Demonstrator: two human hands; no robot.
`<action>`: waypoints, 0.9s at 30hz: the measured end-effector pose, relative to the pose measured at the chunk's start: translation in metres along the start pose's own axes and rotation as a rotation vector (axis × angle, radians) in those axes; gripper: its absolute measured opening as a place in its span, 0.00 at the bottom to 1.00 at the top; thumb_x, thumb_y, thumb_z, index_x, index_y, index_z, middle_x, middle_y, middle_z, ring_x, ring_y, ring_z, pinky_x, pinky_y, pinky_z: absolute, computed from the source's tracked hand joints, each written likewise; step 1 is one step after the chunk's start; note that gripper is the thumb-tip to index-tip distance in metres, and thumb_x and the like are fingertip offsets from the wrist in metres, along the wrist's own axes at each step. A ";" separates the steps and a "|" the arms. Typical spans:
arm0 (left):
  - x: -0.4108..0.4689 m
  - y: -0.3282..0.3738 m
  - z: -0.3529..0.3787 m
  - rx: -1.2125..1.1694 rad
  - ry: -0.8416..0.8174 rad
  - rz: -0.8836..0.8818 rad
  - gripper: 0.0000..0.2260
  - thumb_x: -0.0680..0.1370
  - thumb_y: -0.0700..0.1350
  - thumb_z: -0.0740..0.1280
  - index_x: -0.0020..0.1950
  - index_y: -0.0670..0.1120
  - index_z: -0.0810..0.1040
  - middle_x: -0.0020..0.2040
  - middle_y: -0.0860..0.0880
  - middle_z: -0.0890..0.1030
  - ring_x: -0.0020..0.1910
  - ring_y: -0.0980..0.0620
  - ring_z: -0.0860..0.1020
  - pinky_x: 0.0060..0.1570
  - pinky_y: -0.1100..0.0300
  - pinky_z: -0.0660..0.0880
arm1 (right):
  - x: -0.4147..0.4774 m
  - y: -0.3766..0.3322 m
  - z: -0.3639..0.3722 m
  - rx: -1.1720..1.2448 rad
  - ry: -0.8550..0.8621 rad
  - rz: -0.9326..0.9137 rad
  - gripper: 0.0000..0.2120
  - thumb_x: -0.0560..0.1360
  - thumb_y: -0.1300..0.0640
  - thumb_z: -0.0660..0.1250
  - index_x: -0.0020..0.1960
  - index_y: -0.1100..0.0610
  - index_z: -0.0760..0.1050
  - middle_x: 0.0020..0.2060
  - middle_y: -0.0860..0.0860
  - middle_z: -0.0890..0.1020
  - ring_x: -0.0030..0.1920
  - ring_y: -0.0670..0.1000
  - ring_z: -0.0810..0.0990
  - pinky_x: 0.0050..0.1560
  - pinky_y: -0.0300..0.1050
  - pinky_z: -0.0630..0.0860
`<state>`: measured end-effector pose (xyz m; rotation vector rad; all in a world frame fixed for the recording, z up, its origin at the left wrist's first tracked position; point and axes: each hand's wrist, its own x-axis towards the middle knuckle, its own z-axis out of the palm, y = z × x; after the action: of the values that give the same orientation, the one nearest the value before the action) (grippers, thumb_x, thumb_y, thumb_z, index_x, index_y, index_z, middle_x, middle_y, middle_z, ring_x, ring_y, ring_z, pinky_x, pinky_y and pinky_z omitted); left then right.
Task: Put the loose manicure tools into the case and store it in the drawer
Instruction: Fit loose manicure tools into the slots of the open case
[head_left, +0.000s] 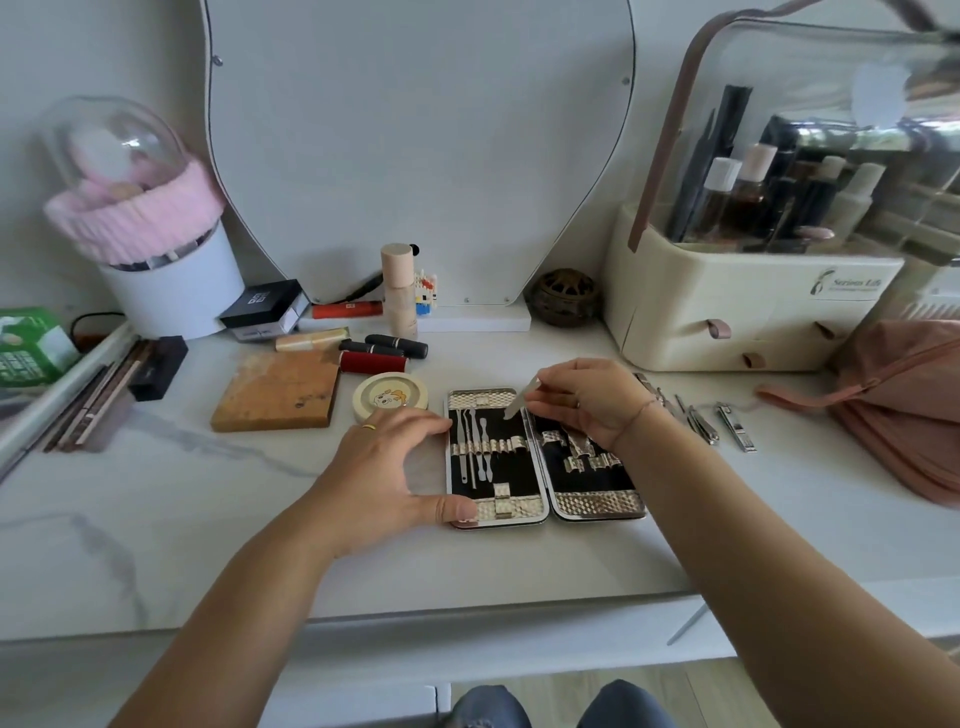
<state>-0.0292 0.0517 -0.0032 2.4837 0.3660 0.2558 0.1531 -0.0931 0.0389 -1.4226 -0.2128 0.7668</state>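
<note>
The manicure case (597, 503) lies open flat on the white vanity top, with silver textured edges and black lining. Three thin metal tools (470, 441) sit under the loops of its left half. My left hand (387, 462) braces the case's left edge, thumb on the near corner, fingers spread. My right hand (587, 397) hovers over the case's far middle and pinches a slim metal tool (518, 402), its tip pointing down at the left half. Loose nail clippers (735, 425) and several other tools (698, 421) lie on the top to the right of the case.
A round cream tin (390, 397) and a wooden block (278, 389) sit left of the case, lipsticks (384, 351) behind them. A cosmetics organiser with small drawers (748, 317) stands at the back right, a pink pouch (904, 400) beside it. A mirror (421, 145) stands at the back.
</note>
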 end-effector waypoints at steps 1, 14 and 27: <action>0.000 0.000 0.000 0.001 0.001 0.008 0.47 0.54 0.78 0.63 0.69 0.57 0.65 0.64 0.64 0.64 0.65 0.59 0.62 0.69 0.53 0.60 | 0.002 0.002 0.004 0.031 0.021 -0.005 0.02 0.75 0.69 0.63 0.44 0.66 0.72 0.33 0.60 0.80 0.28 0.50 0.82 0.32 0.40 0.81; 0.000 0.001 0.000 0.021 0.016 0.054 0.46 0.55 0.77 0.63 0.69 0.56 0.66 0.62 0.65 0.64 0.64 0.64 0.59 0.67 0.58 0.57 | 0.015 0.006 0.020 -0.105 0.173 -0.019 0.07 0.74 0.71 0.60 0.38 0.64 0.69 0.28 0.58 0.79 0.29 0.53 0.80 0.31 0.44 0.82; 0.000 0.003 -0.001 0.020 0.022 0.067 0.45 0.56 0.76 0.63 0.69 0.55 0.67 0.61 0.65 0.65 0.62 0.65 0.58 0.65 0.60 0.57 | 0.029 0.003 0.007 -1.075 0.309 -0.164 0.15 0.69 0.63 0.62 0.27 0.59 0.59 0.26 0.57 0.65 0.29 0.54 0.61 0.27 0.41 0.56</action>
<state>-0.0288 0.0501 -0.0007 2.5173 0.2960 0.3086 0.1700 -0.0704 0.0282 -2.4691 -0.5410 0.2515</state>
